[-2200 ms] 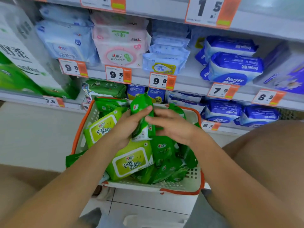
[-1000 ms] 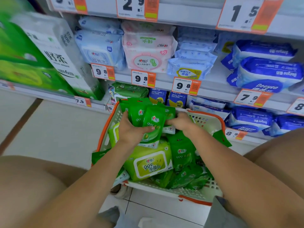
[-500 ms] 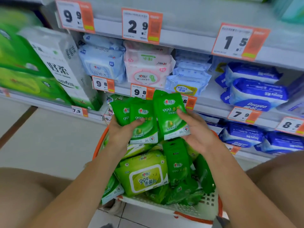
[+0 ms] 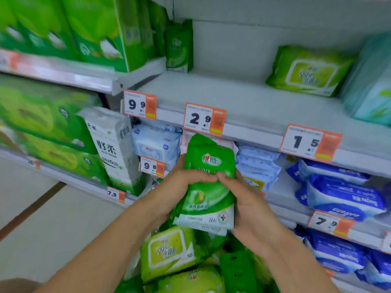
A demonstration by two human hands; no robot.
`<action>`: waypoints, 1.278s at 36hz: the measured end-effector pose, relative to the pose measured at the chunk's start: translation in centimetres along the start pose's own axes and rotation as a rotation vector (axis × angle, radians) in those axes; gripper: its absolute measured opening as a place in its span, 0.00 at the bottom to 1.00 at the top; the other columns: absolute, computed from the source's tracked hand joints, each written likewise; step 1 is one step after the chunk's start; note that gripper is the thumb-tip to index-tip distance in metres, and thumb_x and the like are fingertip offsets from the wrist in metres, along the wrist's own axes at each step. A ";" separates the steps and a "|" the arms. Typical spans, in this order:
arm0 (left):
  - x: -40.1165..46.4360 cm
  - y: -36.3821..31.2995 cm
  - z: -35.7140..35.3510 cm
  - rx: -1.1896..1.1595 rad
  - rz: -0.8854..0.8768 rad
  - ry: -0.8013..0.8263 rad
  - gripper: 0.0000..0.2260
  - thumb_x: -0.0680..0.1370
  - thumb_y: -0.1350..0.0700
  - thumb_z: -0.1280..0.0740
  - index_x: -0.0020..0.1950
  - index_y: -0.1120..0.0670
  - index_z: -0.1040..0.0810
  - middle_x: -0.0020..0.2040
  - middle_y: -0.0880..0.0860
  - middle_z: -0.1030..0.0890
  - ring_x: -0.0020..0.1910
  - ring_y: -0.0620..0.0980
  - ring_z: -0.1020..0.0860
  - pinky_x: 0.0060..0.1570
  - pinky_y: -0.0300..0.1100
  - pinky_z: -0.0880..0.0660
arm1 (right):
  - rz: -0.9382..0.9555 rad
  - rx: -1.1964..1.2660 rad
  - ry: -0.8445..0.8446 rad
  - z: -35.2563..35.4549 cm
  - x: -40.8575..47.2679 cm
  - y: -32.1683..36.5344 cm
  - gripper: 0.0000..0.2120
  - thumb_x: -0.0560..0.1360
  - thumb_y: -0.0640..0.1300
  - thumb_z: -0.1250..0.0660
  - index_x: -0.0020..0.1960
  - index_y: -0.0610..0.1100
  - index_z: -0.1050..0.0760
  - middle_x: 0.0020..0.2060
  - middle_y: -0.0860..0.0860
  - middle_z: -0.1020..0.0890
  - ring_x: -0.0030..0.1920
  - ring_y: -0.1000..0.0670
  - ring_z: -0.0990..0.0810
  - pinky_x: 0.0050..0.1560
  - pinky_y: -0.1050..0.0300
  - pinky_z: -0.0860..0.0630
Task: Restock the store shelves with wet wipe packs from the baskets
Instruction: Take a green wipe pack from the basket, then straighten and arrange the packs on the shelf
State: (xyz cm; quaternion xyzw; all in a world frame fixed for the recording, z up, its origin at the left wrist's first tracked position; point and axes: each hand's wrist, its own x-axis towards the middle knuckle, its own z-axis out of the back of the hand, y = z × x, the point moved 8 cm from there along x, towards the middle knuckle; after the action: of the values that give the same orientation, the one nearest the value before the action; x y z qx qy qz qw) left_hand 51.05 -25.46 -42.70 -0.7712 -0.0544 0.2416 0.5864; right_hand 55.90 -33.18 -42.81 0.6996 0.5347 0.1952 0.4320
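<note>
The wide grey-white metal shelf board (image 4: 243, 98) above the 2.9 price tag (image 4: 204, 119) is lying mostly bare, and judging by that gap it is where the bundle is heading. To do this step well, the person should be lifting the bundle level over the shelf lip, clearing the orange-edged tags, and setting it upright against the single small dark-green pack (image 4: 179, 46) standing at the back left, so like sits with like. The large lime-green flat wipes pack (image 4: 306, 70) lying at the back right should be left alone. Squeezing evenly from both sides should be keeping the soft, slippery film sleeves from fanning out or sliding loose.

Below, larger lime-green soft packs (image 4: 169, 252) are piling at the bottom of the view, presumably in the basket, though its rim is not showing.

The stack of small dark-green plastic wet wipe packs (image 4: 208, 185) is being held upright in front of the lower shelves, beneath the 2.9 tag. The left hand (image 4: 179, 187) is wrapping its curled fingers around the stack's left edge, thumb lying across the front. The right hand (image 4: 243, 204) is clasping the right edge likewise, thumb tip meeting the left one on the face of the front pack.
</note>
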 end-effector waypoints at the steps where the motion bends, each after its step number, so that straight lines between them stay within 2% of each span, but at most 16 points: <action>1: 0.2 -1.6 -0.5 0.014 0.001 0.099 0.25 0.75 0.66 0.29 0.69 0.71 0.31 0.65 0.67 0.24 0.43 0.43 0.17 0.55 0.39 0.21 | -0.007 0.015 0.073 -1.4 0.3 1.5 0.23 0.76 0.42 0.32 0.71 0.47 0.28 0.63 0.43 0.19 0.63 0.41 0.20 0.66 0.37 0.26; 4: 1.6 -8.8 0.9 0.031 -0.170 -0.001 0.22 0.66 0.64 0.25 0.58 0.66 0.24 0.47 0.61 0.17 0.30 0.45 0.18 0.32 0.34 0.21 | -0.006 -0.059 0.120 -4.2 2.1 6.6 0.23 0.70 0.38 0.28 0.65 0.40 0.22 0.58 0.40 0.16 0.59 0.40 0.17 0.63 0.39 0.23; 6: 2.3 -12.9 3.4 -0.034 -0.297 -0.164 0.14 0.77 0.48 0.35 0.56 0.55 0.19 0.41 0.55 0.14 0.36 0.49 0.16 0.38 0.41 0.17 | 0.020 -0.110 0.093 -5.5 4.1 9.9 0.20 0.70 0.40 0.29 0.61 0.38 0.19 0.55 0.40 0.15 0.56 0.41 0.16 0.59 0.43 0.20; 7: 2.3 -14.7 4.6 -0.009 -0.386 -0.223 0.20 0.80 0.40 0.42 0.55 0.52 0.18 0.43 0.53 0.14 0.41 0.50 0.15 0.45 0.46 0.17 | 0.028 -0.126 0.095 -6.1 5.3 11.4 0.19 0.71 0.40 0.30 0.61 0.38 0.20 0.55 0.40 0.16 0.57 0.41 0.16 0.60 0.43 0.20; 9: 3.0 -18.1 8.7 0.330 -0.532 -0.475 0.33 0.75 0.27 0.47 0.58 0.51 0.18 0.51 0.55 0.15 0.52 0.54 0.17 0.58 0.53 0.23 | 0.047 -0.122 0.082 -7.3 8.4 14.3 0.17 0.74 0.41 0.32 0.62 0.39 0.20 0.57 0.40 0.16 0.58 0.42 0.17 0.58 0.44 0.20; 11: 3.6 -20.3 11.5 0.870 -0.572 -0.662 0.33 0.75 0.30 0.47 0.69 0.51 0.25 0.62 0.57 0.19 0.62 0.57 0.23 0.65 0.51 0.29 | 0.076 -0.159 0.019 -7.3 12.8 16.7 0.12 0.78 0.40 0.34 0.59 0.40 0.20 0.57 0.40 0.16 0.56 0.44 0.16 0.52 0.46 0.18; 13: 5.8 -19.6 13.7 1.379 -0.372 -0.660 0.30 0.79 0.35 0.45 0.77 0.49 0.34 0.74 0.53 0.29 0.72 0.54 0.31 0.69 0.45 0.36 | 0.128 -0.248 -0.082 -6.8 17.6 18.6 0.08 0.77 0.38 0.32 0.56 0.41 0.20 0.55 0.41 0.16 0.48 0.46 0.14 0.42 0.48 0.16; 15: 7.4 -18.0 14.6 1.728 -0.152 -0.522 0.27 0.82 0.38 0.55 0.77 0.47 0.36 0.76 0.51 0.31 0.75 0.53 0.35 0.69 0.43 0.39 | 0.220 -0.334 -0.154 -6.3 22.1 20.0 0.20 0.70 0.38 0.23 0.60 0.37 0.21 0.54 0.40 0.16 0.44 0.45 0.13 0.37 0.49 0.16; 17: 8.5 -17.2 15.0 1.847 -0.094 -0.449 0.23 0.85 0.44 0.56 0.74 0.46 0.32 0.72 0.53 0.27 0.72 0.58 0.32 0.65 0.47 0.34 | 0.332 -0.451 -0.199 -5.4 26.8 21.0 0.45 0.50 0.46 0.13 0.64 0.37 0.24 0.53 0.41 0.15 0.47 0.43 0.13 0.42 0.45 0.16; 19: 9.0 -17.3 15.3 1.896 -0.111 -0.442 0.20 0.85 0.45 0.54 0.72 0.45 0.31 0.70 0.54 0.25 0.69 0.60 0.29 0.63 0.49 0.32 | 0.446 -0.585 -0.242 -5.1 30.4 21.4 0.51 0.44 0.48 0.12 0.63 0.42 0.30 0.54 0.45 0.16 0.50 0.45 0.14 0.49 0.45 0.16; 25: 9.3 -17.5 15.7 1.981 -0.214 -0.441 0.17 0.85 0.49 0.52 0.72 0.49 0.36 0.66 0.53 0.25 0.63 0.61 0.25 0.56 0.50 0.27 | 0.574 -0.919 -0.257 -6.7 37.7 20.5 0.40 0.63 0.43 0.16 0.67 0.44 0.35 0.59 0.49 0.22 0.59 0.48 0.21 0.62 0.51 0.23; 31: 9.2 -17.5 16.1 1.941 -0.324 -0.528 0.15 0.85 0.45 0.56 0.62 0.46 0.32 0.60 0.50 0.22 0.60 0.58 0.23 0.53 0.50 0.25 | 0.562 -1.104 -0.338 -5.4 43.6 18.3 0.58 0.59 0.53 0.17 0.78 0.41 0.47 0.75 0.42 0.40 0.73 0.45 0.35 0.74 0.52 0.35; 33: 9.3 -17.5 16.1 1.906 -0.352 -0.551 0.17 0.85 0.44 0.56 0.66 0.45 0.32 0.63 0.49 0.23 0.61 0.57 0.23 0.54 0.50 0.26 | 0.534 -1.043 -0.327 -4.8 45.0 18.0 0.65 0.53 0.60 0.19 0.79 0.42 0.49 0.75 0.44 0.36 0.73 0.44 0.32 0.73 0.47 0.32; 38: 9.4 -17.6 16.3 1.882 -0.305 -0.550 0.20 0.85 0.44 0.57 0.74 0.43 0.37 0.71 0.47 0.27 0.65 0.57 0.26 0.58 0.49 0.26 | 0.367 -1.144 -0.307 -4.4 45.0 17.7 0.51 0.65 0.61 0.21 0.77 0.42 0.43 0.71 0.47 0.28 0.71 0.45 0.29 0.72 0.50 0.32; 44: 9.8 -17.4 16.5 1.803 -0.164 -0.479 0.22 0.84 0.46 0.57 0.74 0.44 0.34 0.73 0.48 0.29 0.67 0.59 0.29 0.59 0.49 0.31 | 0.166 -1.015 -0.206 -3.4 43.9 17.5 0.44 0.56 0.70 0.22 0.63 0.46 0.24 0.55 0.49 0.16 0.56 0.46 0.17 0.64 0.46 0.23; 46: 9.7 -17.5 16.8 1.773 -0.130 -0.505 0.22 0.84 0.45 0.57 0.72 0.45 0.31 0.71 0.51 0.27 0.66 0.60 0.28 0.59 0.49 0.31 | 0.143 -0.977 -0.190 -4.6 41.2 17.7 0.38 0.64 0.67 0.24 0.65 0.44 0.25 0.60 0.49 0.18 0.60 0.48 0.20 0.68 0.48 0.27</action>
State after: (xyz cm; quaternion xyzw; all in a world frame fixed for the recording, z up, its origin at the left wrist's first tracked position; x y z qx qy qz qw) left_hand 55.69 -1.75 -32.72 0.0402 -0.0191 0.3224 0.9455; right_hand 77.27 5.42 -33.62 0.4651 0.2898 0.3873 0.7415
